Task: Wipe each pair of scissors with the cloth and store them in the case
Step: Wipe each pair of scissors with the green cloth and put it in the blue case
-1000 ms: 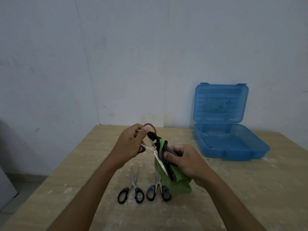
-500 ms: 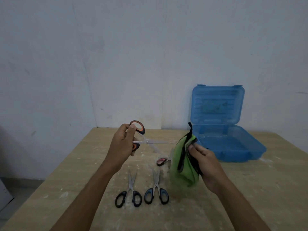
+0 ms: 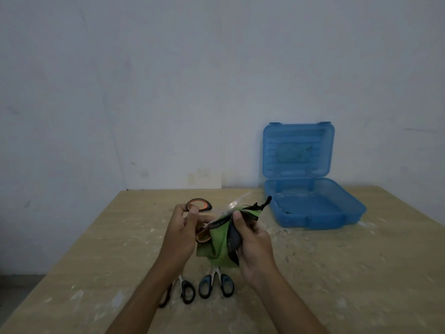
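Observation:
My left hand [image 3: 181, 233] grips the orange-and-black handles of a pair of scissors [image 3: 199, 205] held above the table. Its blade [image 3: 237, 202] points up and right toward the case. My right hand [image 3: 250, 239] pinches a green cloth with black edging [image 3: 218, 243] around the lower part of that blade. Two more pairs lie on the table below my hands: black-handled scissors [image 3: 186, 291], partly hidden by my left forearm, and blue-handled scissors [image 3: 216, 285], their blades hidden under the cloth. The blue plastic case [image 3: 313, 208] stands open at the back right.
The wooden table [image 3: 361, 273] is dusty and ends at a bluish wall behind. The case's lid [image 3: 298, 150] stands upright against that wall. The floor [image 3: 19, 290] shows past the table's left edge.
My hands had moved apart, scissors left and cloth right. Now they have come together again and the cloth wraps the blade. The red-handled pair seen earlier on the table is hidden behind them.

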